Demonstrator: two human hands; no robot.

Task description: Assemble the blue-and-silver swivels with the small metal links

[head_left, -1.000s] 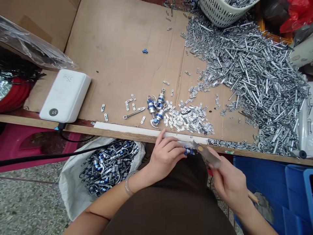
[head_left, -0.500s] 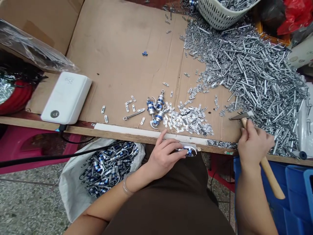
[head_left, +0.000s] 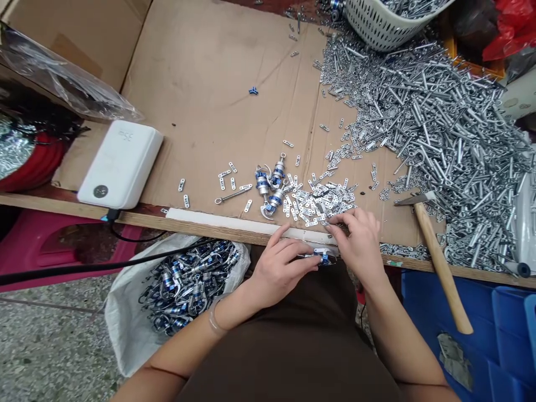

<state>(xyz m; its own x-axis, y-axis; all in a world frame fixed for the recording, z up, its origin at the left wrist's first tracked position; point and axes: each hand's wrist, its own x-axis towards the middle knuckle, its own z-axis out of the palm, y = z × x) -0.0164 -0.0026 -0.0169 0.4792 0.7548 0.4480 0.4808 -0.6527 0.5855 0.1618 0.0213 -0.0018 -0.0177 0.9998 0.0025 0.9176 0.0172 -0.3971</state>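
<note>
Fitting (head_left: 323, 258) at tips of left fingers (head_left: 305, 261)

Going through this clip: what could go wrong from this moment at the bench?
The hammer lies with its handle overhanging the board's edge, so a nudge might tip it toward the blue crate. The small blue-and-silver metal part sits at that edge under the left hand and could slip off if released. The right hand is among loose perforated metal strips, which might scatter.

Glossy metal strips (head_left: 318, 200) lie on matt cardboard (head_left: 218, 117); the hammer handle (head_left: 439, 268) is smooth wood
</note>
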